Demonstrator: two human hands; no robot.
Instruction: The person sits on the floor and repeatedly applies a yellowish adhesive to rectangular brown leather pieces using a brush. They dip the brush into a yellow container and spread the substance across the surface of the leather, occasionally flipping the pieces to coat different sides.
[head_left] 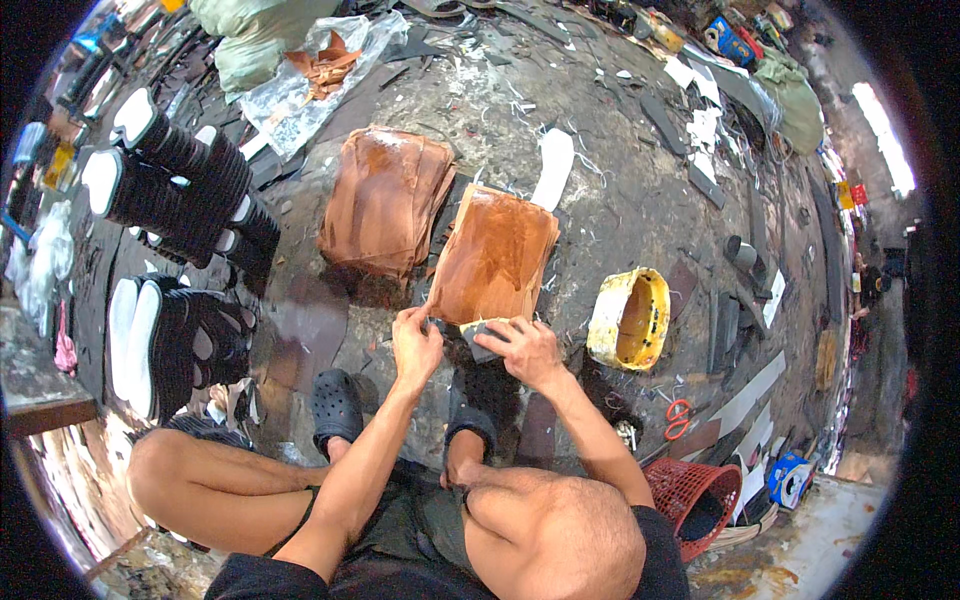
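In front of me lies a stack of brown leather-like sheets (495, 250), its top sheet wet and glossy. My left hand (416, 345) is closed at the stack's near left corner, with thumb and finger pinching the sheet there. At the near edge my right hand (525, 350) is closed around a small dark flat piece (490, 338); its kind is hard to make out. A yellowish strip shows along that edge. Left of this stack sits a second stack of brown sheets (385, 200). To the right stands a yellow cut-open container (630, 320) with amber liquid or residue inside.
Stacks of black, white-topped soles (180, 340) stand at the left. A white sole-shaped piece (555, 170) lies beyond the near stack. Orange-handled scissors (677, 420) and a red basket (695, 500) are at my right. Dark scraps litter the floor around.
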